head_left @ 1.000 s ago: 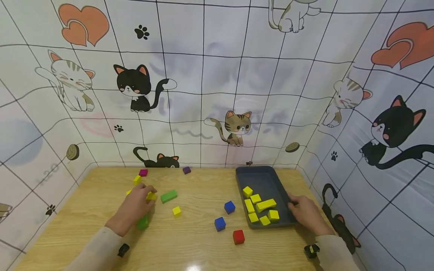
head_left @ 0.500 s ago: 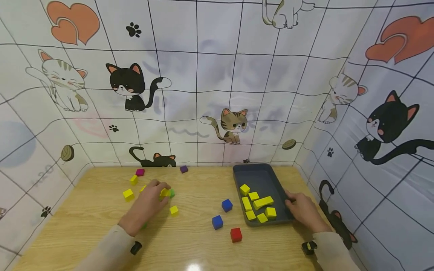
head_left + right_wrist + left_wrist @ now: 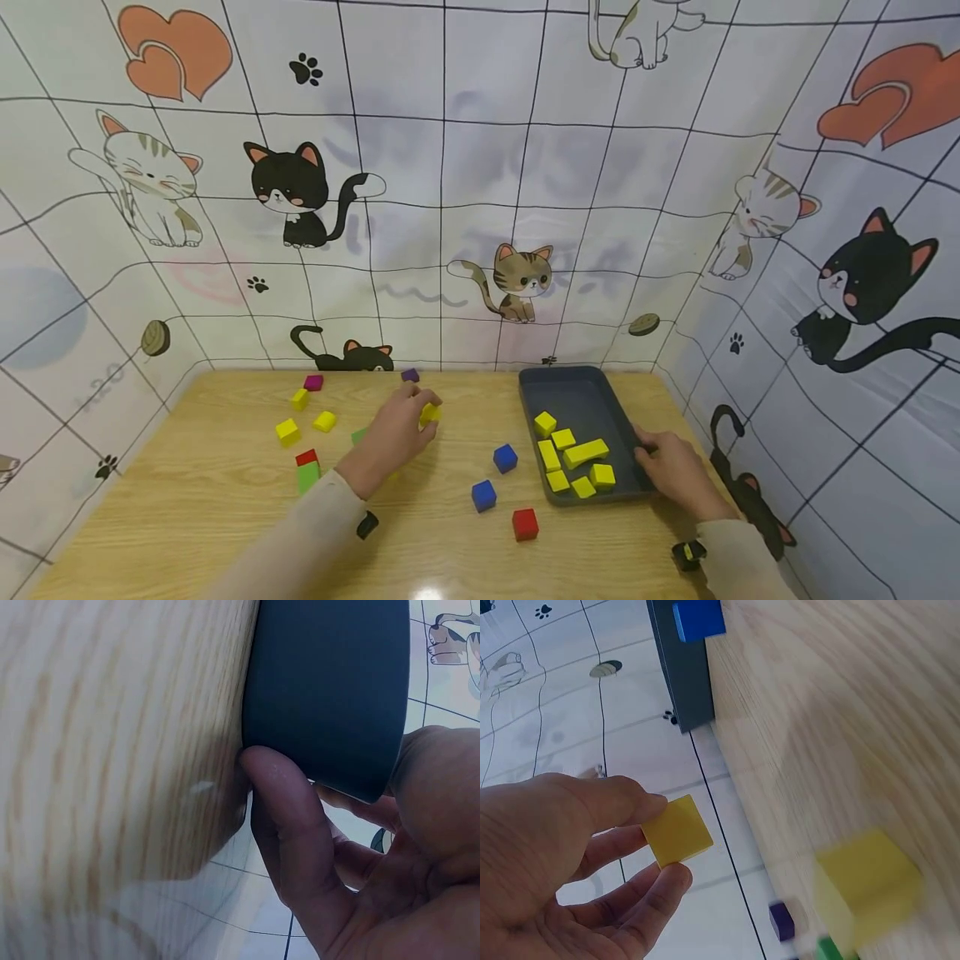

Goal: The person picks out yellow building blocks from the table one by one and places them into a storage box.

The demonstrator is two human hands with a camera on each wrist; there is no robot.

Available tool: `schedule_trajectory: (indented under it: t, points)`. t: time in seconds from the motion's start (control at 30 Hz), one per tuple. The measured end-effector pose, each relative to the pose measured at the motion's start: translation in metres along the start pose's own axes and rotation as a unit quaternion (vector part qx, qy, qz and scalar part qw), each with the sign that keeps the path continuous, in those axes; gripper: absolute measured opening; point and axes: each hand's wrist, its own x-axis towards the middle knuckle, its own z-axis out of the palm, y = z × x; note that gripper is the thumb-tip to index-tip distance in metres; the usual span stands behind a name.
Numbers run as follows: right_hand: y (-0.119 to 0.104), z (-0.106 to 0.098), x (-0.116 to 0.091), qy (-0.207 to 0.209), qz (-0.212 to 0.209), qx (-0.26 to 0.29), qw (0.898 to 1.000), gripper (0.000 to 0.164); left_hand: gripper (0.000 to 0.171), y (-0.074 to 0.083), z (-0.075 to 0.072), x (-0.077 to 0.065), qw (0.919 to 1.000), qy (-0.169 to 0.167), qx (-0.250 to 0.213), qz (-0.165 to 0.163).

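Observation:
My left hand (image 3: 392,437) pinches a yellow block (image 3: 679,829) between thumb and fingertips, raised over the table left of the tray. The dark grey tray (image 3: 573,387) lies at the right with several yellow blocks (image 3: 587,453) inside, towards its near end. My right hand (image 3: 678,471) grips the tray's right side; in the right wrist view its fingers touch the outer wall (image 3: 326,682). Below the left hand, another yellow block (image 3: 870,889) shows on the table in the left wrist view; in the head view the hand mostly covers it.
Two blue cubes (image 3: 506,458) and a red cube (image 3: 526,525) lie left of the tray. Several yellow blocks (image 3: 287,432), a magenta block (image 3: 313,382), a green block (image 3: 307,477) and a red one (image 3: 306,457) lie at the left. A purple block (image 3: 410,375) sits by the back wall.
My left hand has moved right towards the tray, carrying the yellow block from among the left-hand blocks. My right hand and the tray have stayed in place. The camera view shifted slightly.

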Motion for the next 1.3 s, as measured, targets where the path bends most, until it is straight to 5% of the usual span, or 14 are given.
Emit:
schedule_trajectory:
  t: [0.37, 0.87, 1.3]
  points:
    - [-0.001, -0.001, -0.002, 0.0, -0.004, 0.009, 1.0, 0.05, 0.034, 0.036, 0.034, 0.038, 0.9981, 0.007, -0.022, 0.057]
    - [-0.001, 0.0, -0.003, -0.011, 0.004, 0.017, 1.0, 0.051, 0.036, 0.089, 0.071, 0.088, 0.9984, -0.026, -0.031, 0.04]
    - [-0.002, -0.001, -0.002, -0.018, 0.01, 0.023, 1.0, 0.052, 0.035, 0.105, 0.093, 0.111, 0.9959, -0.037, 0.006, 0.083]
